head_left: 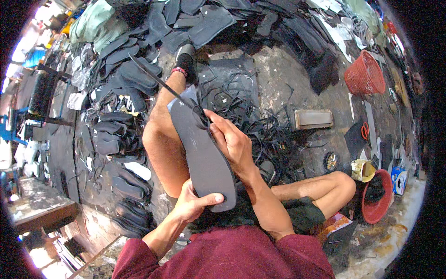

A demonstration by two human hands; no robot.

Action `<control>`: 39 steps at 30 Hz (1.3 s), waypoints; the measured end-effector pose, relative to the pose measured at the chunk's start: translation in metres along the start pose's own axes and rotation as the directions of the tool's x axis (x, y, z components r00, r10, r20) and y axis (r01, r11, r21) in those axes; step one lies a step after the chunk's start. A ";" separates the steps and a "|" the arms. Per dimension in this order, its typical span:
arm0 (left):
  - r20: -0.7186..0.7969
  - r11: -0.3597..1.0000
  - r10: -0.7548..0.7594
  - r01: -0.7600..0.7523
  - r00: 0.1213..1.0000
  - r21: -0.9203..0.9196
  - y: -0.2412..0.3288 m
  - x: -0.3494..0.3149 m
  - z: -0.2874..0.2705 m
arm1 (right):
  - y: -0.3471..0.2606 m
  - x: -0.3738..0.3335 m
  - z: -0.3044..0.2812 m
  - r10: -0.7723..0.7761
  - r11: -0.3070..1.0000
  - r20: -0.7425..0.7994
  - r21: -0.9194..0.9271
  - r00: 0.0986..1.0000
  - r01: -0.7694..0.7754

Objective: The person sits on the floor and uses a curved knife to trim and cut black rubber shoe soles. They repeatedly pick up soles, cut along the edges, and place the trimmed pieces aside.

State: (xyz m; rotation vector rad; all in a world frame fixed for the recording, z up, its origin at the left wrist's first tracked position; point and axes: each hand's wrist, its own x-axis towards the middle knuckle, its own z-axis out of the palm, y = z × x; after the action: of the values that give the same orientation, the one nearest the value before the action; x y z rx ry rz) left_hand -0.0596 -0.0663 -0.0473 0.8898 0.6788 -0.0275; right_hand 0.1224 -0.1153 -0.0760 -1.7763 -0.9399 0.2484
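Observation:
A grey sandal sole (204, 160) lies tilted over my raised leg, its narrow end toward my lap. Gripping that near end, my left hand (197, 202) has its thumb pressed on the top face. My right hand (232, 144) is closed at the sole's upper right edge, by a black strap (162, 83) whose long loose end sticks out past the far end. Part of the strap loops near my right fingertips; whether they pinch the strap, the sole edge or both is hard to make out. A pale sheet (190, 96) shows behind the far end.
Tangled black strips (227, 93) cover the floor ahead. Stacked dark soles (132, 186) line the left, with black sheets (211, 25) beyond. To the right are a red basket (364, 74), a rectangular block (313, 119), orange-handled scissors (364, 130) and a red tub (377, 200).

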 end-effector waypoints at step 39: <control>-0.094 0.984 0.058 -0.041 0.994 0.172 0.067 0.008 -0.021 | -0.058 0.082 -0.077 -0.042 0.945 0.858 -0.132 0.512 0.300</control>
State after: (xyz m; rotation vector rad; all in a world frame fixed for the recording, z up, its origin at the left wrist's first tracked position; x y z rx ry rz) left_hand -0.0450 -0.0063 -0.0136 1.0771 0.7542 0.0036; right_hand 0.1940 -0.1054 0.0281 -1.7565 -1.9326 0.9744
